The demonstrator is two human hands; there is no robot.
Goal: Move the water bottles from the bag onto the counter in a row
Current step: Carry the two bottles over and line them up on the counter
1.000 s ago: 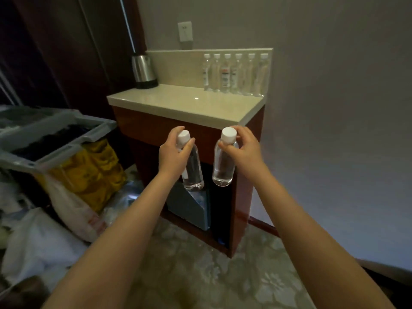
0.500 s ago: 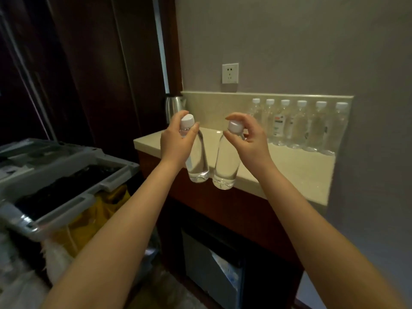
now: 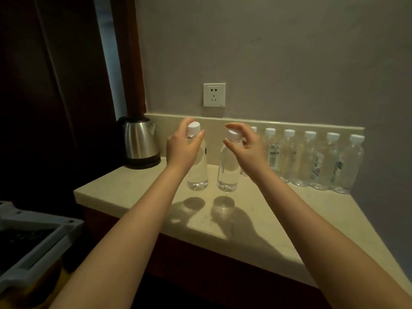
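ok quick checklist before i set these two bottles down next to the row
1. Left hand grips the left bottle at the neck: ok.
2. Right hand pinches the right bottle under the cap: ok.
3. Both bottles upright: ok.
4. Bare counter between the kettle and the row of bottles: ok.
5. Bottles resting on the counter: not ok, their shadows lie apart below them.
6. Spacing to the row's nearest bottle: cannot tell, the right hand hides it.
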